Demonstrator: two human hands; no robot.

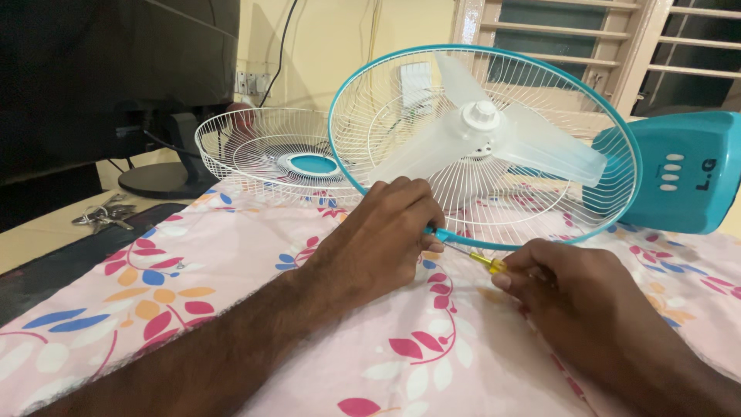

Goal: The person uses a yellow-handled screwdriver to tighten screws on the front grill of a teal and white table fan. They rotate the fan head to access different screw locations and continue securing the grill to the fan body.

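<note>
A table fan lies on its back on a pink flowered cloth. Its teal-rimmed rear wire guard stands tilted, with translucent white blades and a white hub cap. My left hand grips the guard's lower rim near a teal clip. My right hand holds a screwdriver with a yellow handle, its thin shaft pointing at that clip on the rim. The fan's teal base with white buttons lies at the right.
The detached white front guard with a teal centre disc lies flat behind my left hand. A dark monitor on a round stand sits at the left, with a bunch of keys beside it. A window with bars is behind.
</note>
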